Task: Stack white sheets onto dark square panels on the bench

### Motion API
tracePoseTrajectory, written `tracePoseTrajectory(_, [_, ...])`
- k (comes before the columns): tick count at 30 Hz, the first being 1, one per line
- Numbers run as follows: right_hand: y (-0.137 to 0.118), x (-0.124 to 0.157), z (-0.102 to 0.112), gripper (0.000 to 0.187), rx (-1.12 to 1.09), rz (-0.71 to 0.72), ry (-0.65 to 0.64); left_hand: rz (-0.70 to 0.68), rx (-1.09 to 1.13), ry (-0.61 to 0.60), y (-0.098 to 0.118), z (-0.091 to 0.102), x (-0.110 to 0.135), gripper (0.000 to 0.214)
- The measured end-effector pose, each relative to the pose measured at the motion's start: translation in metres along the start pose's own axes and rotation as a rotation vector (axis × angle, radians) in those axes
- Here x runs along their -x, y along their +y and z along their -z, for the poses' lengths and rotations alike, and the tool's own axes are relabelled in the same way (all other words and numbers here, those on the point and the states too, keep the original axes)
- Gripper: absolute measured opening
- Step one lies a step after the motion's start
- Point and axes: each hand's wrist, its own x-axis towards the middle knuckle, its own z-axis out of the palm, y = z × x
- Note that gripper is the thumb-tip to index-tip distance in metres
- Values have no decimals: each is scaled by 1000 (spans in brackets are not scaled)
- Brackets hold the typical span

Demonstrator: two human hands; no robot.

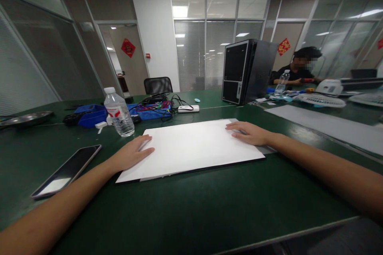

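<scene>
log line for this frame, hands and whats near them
left hand: flat on left edge of white sheet | right hand: flat on its far right corner | nearby: phone, water bottle | surface: green table

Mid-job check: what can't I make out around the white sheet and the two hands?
Head view only.
What lies under the white sheet: it covers all but a thin dark edge and a grey corner.
Palms of the left hand and right hand: face down, hidden by the hands themselves.
Screen of the phone: only glare shows.
Label of the bottle: too small to read.
</scene>
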Motion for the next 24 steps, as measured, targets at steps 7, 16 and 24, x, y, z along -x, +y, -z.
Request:
tracePoseTrajectory(7, [50,13,24,61,200,-208,152,-60,-17,13,-8,1,-2,78])
tracePoseTrajectory(16, [132,79,61,70,468,-995,276,-62,14,-16,-3,2,0,79])
tracePoseTrajectory(24, [164,97,54,70,446,-1309,150,-73,17,6,-15,-3,-5,73])
